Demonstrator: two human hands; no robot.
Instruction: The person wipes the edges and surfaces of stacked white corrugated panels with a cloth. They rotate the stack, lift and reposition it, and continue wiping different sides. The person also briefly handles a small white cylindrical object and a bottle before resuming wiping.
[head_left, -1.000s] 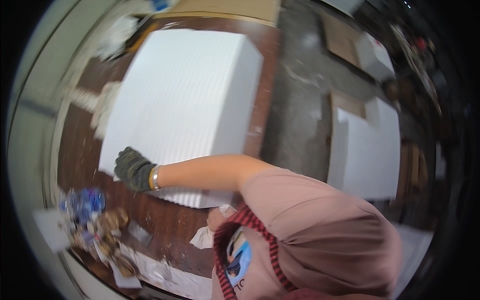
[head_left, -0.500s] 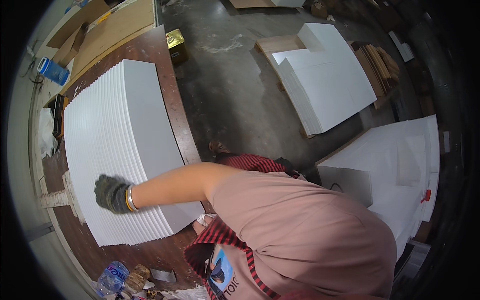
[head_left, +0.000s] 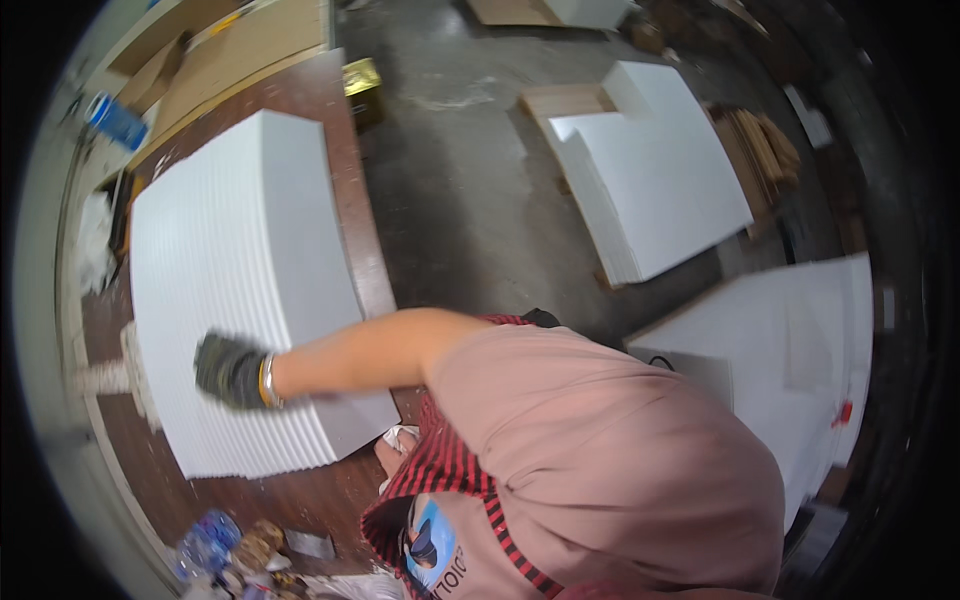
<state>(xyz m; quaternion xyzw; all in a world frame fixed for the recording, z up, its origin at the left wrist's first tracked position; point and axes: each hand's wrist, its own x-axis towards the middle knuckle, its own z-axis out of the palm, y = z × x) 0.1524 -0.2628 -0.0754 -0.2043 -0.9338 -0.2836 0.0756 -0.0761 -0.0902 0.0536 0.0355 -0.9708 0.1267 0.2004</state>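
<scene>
My right hand (head_left: 232,371), in a dark grey-green glove with a bracelet at the wrist, is over a fanned stack of white sheets (head_left: 205,250) on a brown table. Motion smears its fingers, so their grip does not show; it seems to touch the ridged sheet edges. The stack's smooth top sheet (head_left: 305,200) faces right. A bit of bare skin and white material that looks like my left hand (head_left: 393,452) shows by the stack's near right corner, mostly hidden behind the striped apron (head_left: 450,455). Its fingers cannot be made out.
Plastic bottles (head_left: 210,540) and clutter lie at the table's near end. A blue container (head_left: 116,122) and cardboard (head_left: 250,65) are at the far left. A gold tin (head_left: 362,88) stands beside the table. More white sheets (head_left: 665,185) rest on a pallet, others (head_left: 790,330) at right.
My right hand has shifted slightly up and right over the ridged edges and is more blurred. The whole view has tilted a little; the fanned stack stays on the table.
</scene>
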